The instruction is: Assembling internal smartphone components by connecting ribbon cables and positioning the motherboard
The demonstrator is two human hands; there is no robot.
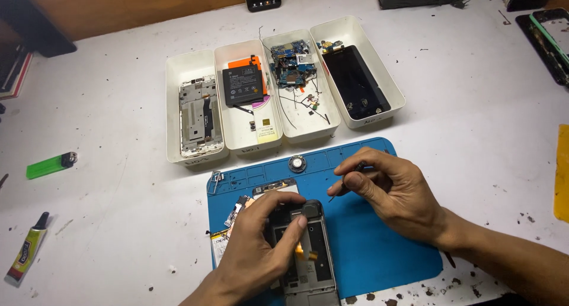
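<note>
- Our left hand clamps the opened phone on the blue mat, thumb pressing its top.
- Our right hand pinches a thin tool beside it.
- Four white trays of parts sit beyond, on the tabletop.

Four white trays stood side by side at the back of the table, one holding a metal phone frame, one a black battery, one a heap of circuit boards too tangled to count, and one a dark screen panel. One blue work mat lay in front of them, with one opened phone and one small round speaker on it. Two hands were at work, the left hand and the right hand. To the left lay one green lighter and one glue tube.
</note>
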